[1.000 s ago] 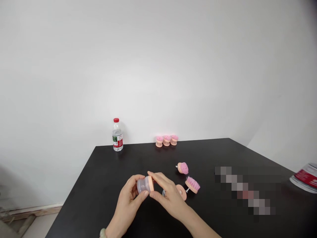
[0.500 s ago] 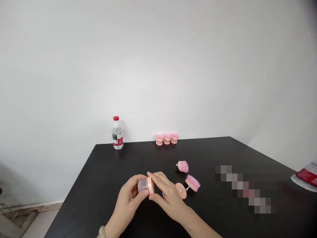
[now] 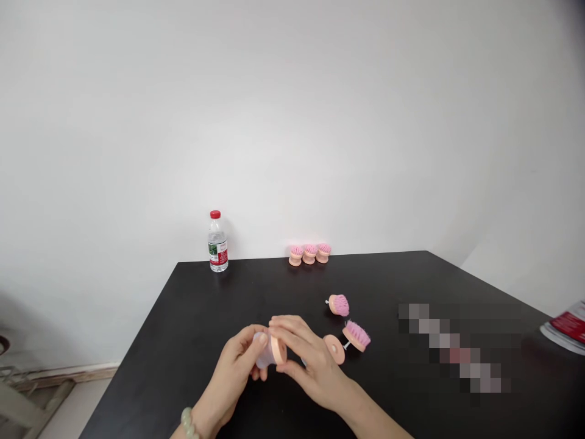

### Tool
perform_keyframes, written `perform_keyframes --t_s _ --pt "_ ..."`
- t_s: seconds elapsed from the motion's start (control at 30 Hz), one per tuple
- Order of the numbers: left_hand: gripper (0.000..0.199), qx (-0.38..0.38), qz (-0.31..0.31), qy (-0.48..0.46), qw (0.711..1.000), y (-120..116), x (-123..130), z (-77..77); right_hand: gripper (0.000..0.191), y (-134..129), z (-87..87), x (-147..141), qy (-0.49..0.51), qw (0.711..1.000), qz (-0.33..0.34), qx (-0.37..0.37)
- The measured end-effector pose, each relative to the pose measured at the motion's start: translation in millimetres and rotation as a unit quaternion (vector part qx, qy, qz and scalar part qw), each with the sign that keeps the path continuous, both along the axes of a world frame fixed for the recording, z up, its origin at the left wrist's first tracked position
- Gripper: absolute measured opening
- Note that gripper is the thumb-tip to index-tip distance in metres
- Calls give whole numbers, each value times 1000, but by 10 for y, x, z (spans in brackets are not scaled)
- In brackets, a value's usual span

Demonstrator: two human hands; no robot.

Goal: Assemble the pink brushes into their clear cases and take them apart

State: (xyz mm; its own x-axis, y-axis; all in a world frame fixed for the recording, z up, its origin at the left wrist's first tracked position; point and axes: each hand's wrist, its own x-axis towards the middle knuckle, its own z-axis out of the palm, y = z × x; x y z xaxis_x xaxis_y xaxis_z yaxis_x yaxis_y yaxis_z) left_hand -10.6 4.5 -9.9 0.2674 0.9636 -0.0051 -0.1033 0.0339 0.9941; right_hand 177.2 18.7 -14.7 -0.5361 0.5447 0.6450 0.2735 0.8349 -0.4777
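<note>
A small translucent cup with a peach ring (image 3: 278, 350) is held between both hands, its peach end facing right. My left hand (image 3: 237, 360) is closed round the translucent part, thumb on top. The fingers and thumb of my right hand (image 3: 311, 360) grip the peach ring from above and below. Right of my right hand lies a peach disc (image 3: 335, 349) with a hole in it. Beside it rests a pink-bristled brush head (image 3: 356, 336) with a white stem; another brush head (image 3: 339, 305) lies farther back. A translucent piece behind my right hand is mostly hidden.
Three pink-bristled brushes (image 3: 309, 254) stand in a row at the back of the black table (image 3: 183, 317). A red-capped water bottle (image 3: 218, 244) stands at the back left. A blurred, pixelated strip crosses the right side, and a red-and-white object (image 3: 567, 329) shows at the right edge.
My left thumb has moved up onto the translucent part, and the cup's peach end has turned slightly toward the camera. My right fingers have shifted over the ring.
</note>
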Motion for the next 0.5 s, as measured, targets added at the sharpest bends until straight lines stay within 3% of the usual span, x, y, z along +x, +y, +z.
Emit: perform_keyframes --t_s 0.1,0.2,0.37,0.5 --pt "50 -29 -13 -13 999 -6 38 -7 37 -4 24 -2 -11 999 21 24" --pt "50 -17 -3 -4 1000 -8 44 -10 38 -6 14 -20 -8 1000 -14 20" --pt "31 110 23 80 990 -6 7 -50 46 -15 -19 -48 17 989 -125 -82" --pt "40 148 32 63 986 -3 10 -90 61 4 -51 -26 6 978 -159 -136"
